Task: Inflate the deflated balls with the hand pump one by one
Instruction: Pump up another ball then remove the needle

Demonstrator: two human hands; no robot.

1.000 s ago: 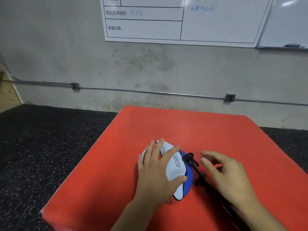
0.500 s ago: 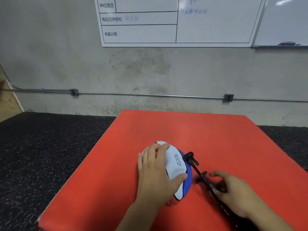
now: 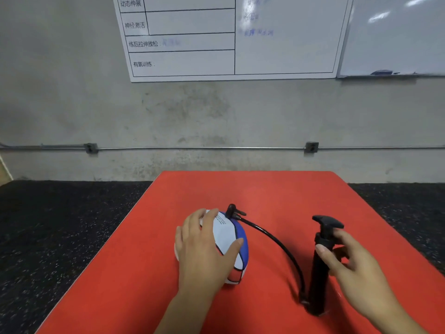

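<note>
Red mat underfoot of view, on dark speckled floor. Right hand near edge, thumb and fingers curled around upright black hand pump just below T-handle. Black hose arcs from pump base to nozzle at ball's top. Left hand lies spread on white-blue-red ball, fingers relaxed, steadying it mid-mat. Beyond: concrete wall, conduit pipe, whiteboard with Chinese headings.

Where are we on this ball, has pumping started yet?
Done: the hose is plugged into the ball, which the left hand steadies on the red mat. In hand: the right hand holds the pump upright by its barrel. Left: pumping; the handle is untouched and the ball looks soft.
</note>
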